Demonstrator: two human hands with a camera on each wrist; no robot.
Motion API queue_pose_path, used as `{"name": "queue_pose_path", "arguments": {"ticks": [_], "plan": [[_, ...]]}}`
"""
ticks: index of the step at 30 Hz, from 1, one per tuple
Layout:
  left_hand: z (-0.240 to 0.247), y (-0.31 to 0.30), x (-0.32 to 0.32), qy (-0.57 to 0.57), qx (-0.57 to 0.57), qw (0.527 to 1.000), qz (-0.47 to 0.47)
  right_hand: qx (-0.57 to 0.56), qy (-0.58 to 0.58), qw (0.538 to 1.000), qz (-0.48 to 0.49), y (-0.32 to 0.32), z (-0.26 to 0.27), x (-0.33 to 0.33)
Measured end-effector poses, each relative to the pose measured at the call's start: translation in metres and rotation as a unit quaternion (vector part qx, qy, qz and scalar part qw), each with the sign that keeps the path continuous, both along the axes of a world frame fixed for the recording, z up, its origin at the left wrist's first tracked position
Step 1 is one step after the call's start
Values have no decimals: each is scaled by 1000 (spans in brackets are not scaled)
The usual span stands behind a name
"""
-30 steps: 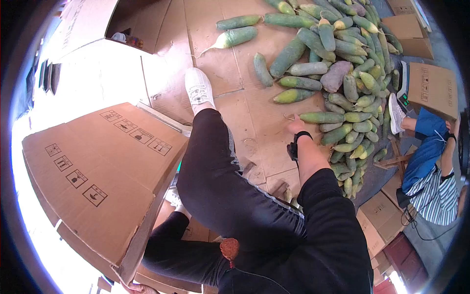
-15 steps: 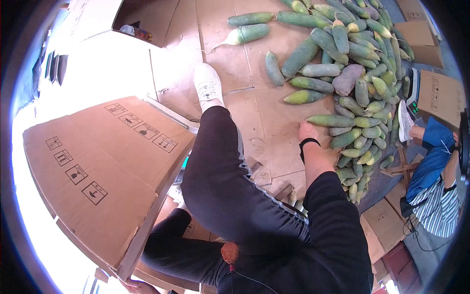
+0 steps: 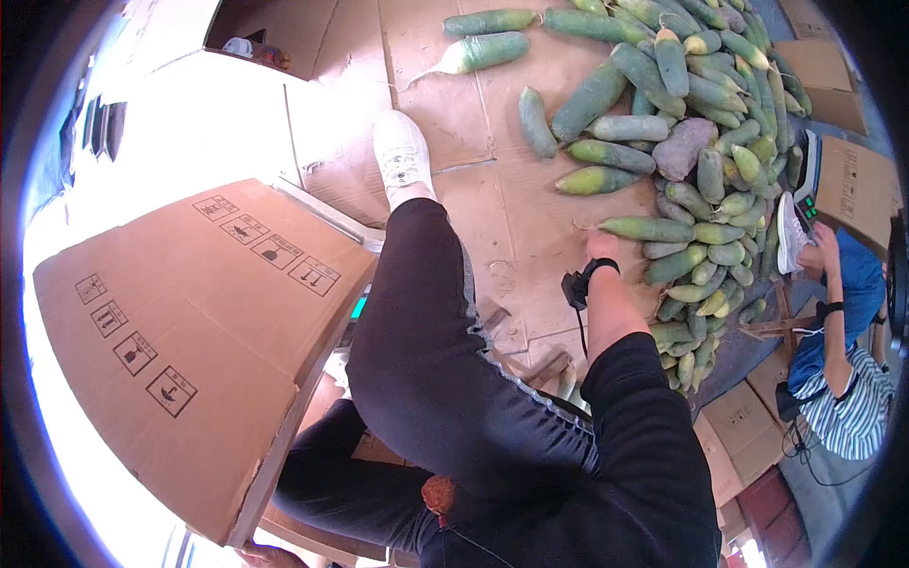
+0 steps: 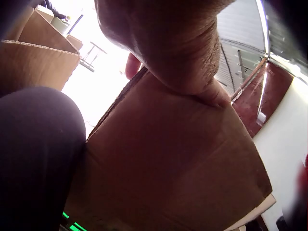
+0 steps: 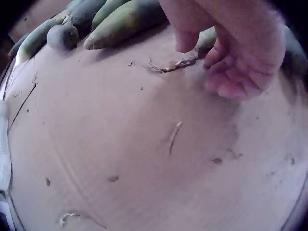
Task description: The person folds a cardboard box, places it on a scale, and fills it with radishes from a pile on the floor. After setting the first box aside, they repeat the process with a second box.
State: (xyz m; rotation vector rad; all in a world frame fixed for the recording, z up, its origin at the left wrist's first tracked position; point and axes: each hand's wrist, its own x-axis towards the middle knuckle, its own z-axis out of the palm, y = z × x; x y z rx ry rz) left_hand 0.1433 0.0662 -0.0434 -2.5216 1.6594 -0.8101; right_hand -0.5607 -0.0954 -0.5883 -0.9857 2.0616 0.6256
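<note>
At the lower left, my left hand (image 3: 272, 556) holds the edge of a big cardboard box (image 3: 204, 331). The left wrist view shows this hand (image 4: 168, 48) over the box's edge (image 4: 168, 159), thumb on one side and a finger on the other. My right hand (image 3: 603, 245) is at the pointed end of a green radish (image 3: 649, 228) at the pile's near side. Seen from the right wrist, the curled fingers and thumb of this hand (image 5: 233, 48) stand around the radish's tip (image 5: 207, 38), with its thin root (image 5: 175, 65) sticking out.
A large pile of green radishes (image 3: 729, 199) covers the right side of the cardboard floor (image 3: 473, 218). A purplish one (image 3: 684, 150) lies among them. Another person (image 3: 857, 398) sits at the far right beside a box (image 3: 857, 189). An open box (image 3: 284, 28) stands upper left.
My right hand dropped just below the radish's tip, then moved back up to it. The other person's arm now reaches toward the box by the scale. My left hand still holds the box.
</note>
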Motion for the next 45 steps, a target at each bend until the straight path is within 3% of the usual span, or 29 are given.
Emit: {"name": "queue_pose_path", "arguments": {"ticks": [1, 3, 5, 9, 11, 12, 16, 19, 21, 23, 26, 27, 29, 30, 32, 33, 35, 37, 40, 43, 45], "plan": [[1, -2, -2, 6, -2, 1000, 4, -52, 2, 974, -220, 11, -28, -4], [2, -6, -7, 23, -5, 1000, 11, -99, 4, 898, -429, 13, -35, -3], [0, -8, -12, 36, -8, 999, 21, -38, 17, 935, -352, -7, -2, 3], [-1, -19, -24, 56, -21, 998, 31, -79, 57, 925, -368, -14, 10, 15], [-4, -26, -32, 68, -30, 997, 33, -95, 20, 851, -517, -5, 3, 17], [-6, -28, -37, 77, -35, 996, 36, -113, -9, 787, -606, -26, 62, 40], [-10, -37, -51, 114, -56, 991, 45, -131, -101, 698, -697, 27, 47, 55], [-10, -41, -63, 157, -77, 983, 52, -21, -108, 750, -652, 38, 89, 63], [-10, -46, -72, 200, -106, 971, 74, -38, -149, 787, -597, 55, 87, 58], [-8, -49, -81, 236, -129, 960, 85, -89, -176, 787, -585, 57, 87, 56], [-10, -43, -71, 269, -122, 954, 44, -158, -209, 897, -357, 46, 99, 43], [-8, -45, -71, 259, -95, 961, 31, -163, -211, 897, -353, 36, 114, 46], [-9, -57, -82, 247, -126, 961, -10, -268, -243, 799, -479, 9, 170, 56], [-8, -59, -85, 223, -120, 967, -18, -275, -245, 798, -477, -2, 190, 58], [-6, -60, -88, 212, -115, 970, -26, -325, -282, 709, -559, -18, 224, 59], [-7, -57, -84, 213, -121, 969, -26, -330, -284, 708, -556, -24, 236, 56], [-9, -48, -72, 236, -75, 969, -11, -370, -345, 647, -571, -31, 257, 51], [-8, -56, -79, 216, -97, 971, -23, -373, -360, 643, -564, -43, 290, 60], [-9, -54, -76, 262, -105, 958, -51, -419, -441, 667, -430, -61, 353, 92], [-7, -63, -82, 202, -126, 966, -97, -486, -502, 659, -279, -88, 433, 140], [-6, -60, -80, 225, -122, 963, -80, -532, -520, 648, -164, -105, 487, 168]]}}
